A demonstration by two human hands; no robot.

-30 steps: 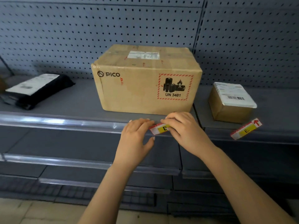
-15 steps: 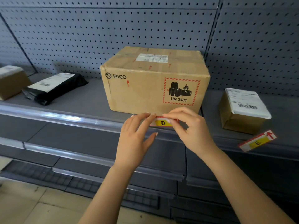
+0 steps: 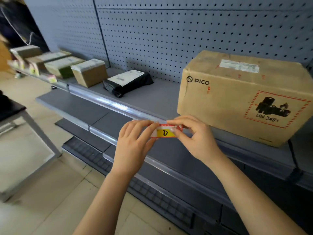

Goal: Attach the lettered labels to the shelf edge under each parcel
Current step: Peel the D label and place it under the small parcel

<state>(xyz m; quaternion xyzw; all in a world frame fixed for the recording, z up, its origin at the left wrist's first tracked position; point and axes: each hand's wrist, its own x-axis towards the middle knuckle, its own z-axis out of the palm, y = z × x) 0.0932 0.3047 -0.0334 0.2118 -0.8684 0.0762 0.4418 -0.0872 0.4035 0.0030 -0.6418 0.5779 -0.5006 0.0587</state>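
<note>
At the shelf edge (image 3: 108, 103), near the PICO box's (image 3: 237, 99) left front corner, the left hand (image 3: 133, 143) and right hand (image 3: 194, 138) pinch the D label (image 3: 165, 133) by its ends. Tilted a second ago, it now lies level along the edge; I'd judge it nearly seated.

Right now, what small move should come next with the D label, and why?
Probably press the D label flat against the shelf edge: the left hand and right hand pinch its ends, and it lies at that edge by the box corner.
</note>
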